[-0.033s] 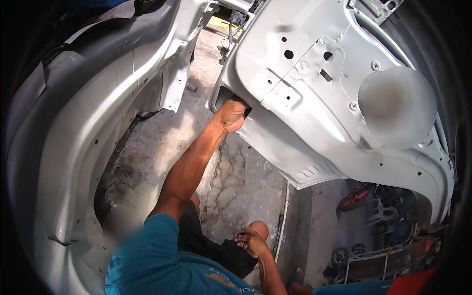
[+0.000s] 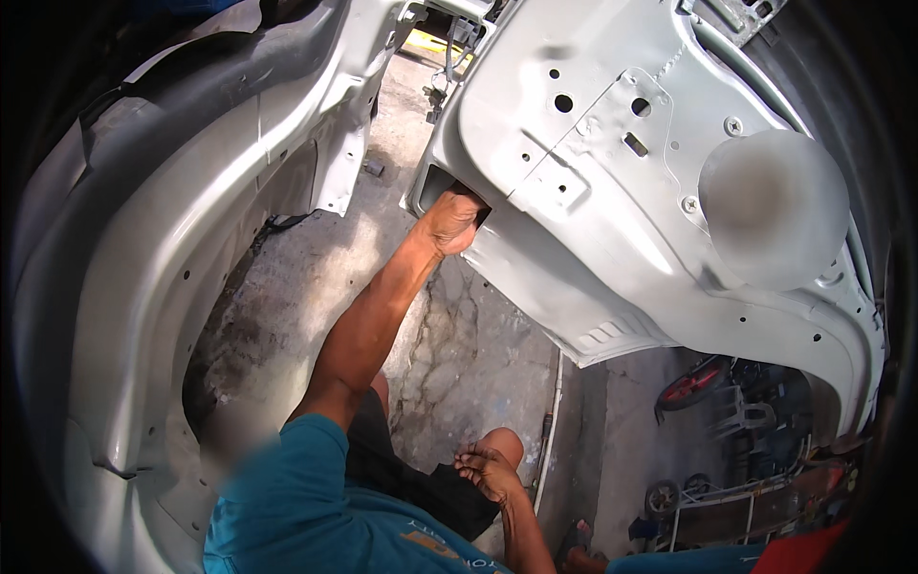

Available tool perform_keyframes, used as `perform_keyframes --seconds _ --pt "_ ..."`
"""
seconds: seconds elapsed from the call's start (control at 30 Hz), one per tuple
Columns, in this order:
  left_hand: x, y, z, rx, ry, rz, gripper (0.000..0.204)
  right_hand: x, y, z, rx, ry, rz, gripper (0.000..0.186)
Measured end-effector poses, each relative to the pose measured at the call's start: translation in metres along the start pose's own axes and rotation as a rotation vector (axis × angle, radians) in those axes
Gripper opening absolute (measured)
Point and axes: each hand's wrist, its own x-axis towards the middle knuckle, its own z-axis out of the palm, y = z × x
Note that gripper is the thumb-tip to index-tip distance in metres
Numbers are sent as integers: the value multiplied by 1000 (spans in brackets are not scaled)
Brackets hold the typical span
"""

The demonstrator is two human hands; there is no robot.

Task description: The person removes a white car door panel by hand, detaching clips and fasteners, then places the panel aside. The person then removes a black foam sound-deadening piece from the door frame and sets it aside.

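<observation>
Left fingers: out of sight within the opening (image 2: 436, 185); how far they are spread, and whether they grip anything, cannot be told.
Left hand (image 2: 449, 225): your wrist lies at the lip of the opening, with the back of the hand partly visible and the forearm slanting up from the lower left.
Opening: a dark, four-sided recess at the near left corner of the metal panel (image 2: 612, 225).
Right fingers (image 2: 469, 462): partly curled, their tips drawn close together; at this scale, anything small between them would be hard to make out.
Right hand (image 2: 491, 474): yours, low in the view, beside your bent knee (image 2: 504, 443) and the black shorts (image 2: 421, 483).
Metal panel: pale grey, across the upper right, pierced by round and slotted holes; a blurred disc covers part of its right side.
Wiring (image 2: 448, 62): dark strands hanging in the gap beyond the panel's upper left edge.
Bodywork (image 2: 143, 287): a pale, curved frame along your left, well apart from your right hand.
Floor (image 2: 430, 354): cracked concrete beneath your left forearm.
White pipe (image 2: 556, 392): thin, on the ground to the right of your knee.
Red-rimmed wheel (image 2: 690, 385): in shade below the panel's lower edge.
</observation>
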Motion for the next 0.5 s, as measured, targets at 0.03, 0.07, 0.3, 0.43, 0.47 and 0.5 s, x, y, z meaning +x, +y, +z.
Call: perform_keyframes --seconds 0.03,0.07,0.3,0.43,0.47,0.5 --pt "1 1 2 -1 -18 -17 39 -3 1 4 21 -15 2 16" --pt "1 -1 3 -1 -36 -33 40 -6 2 8 42 -31 4 16" --pt "6 1 6 59 -52 -5 44 0 -5 28 89 -57 -24 22" --pt "5 1 6 33 -71 0 43 2 0 25 89 -29 -8 20" --pt "5 1 6 28 -66 8 43 -1 -2 28 98 -17 -8 20" --pt "6 0 4 25 -59 10 43 -2 -3 30 106 -6 -7 20"
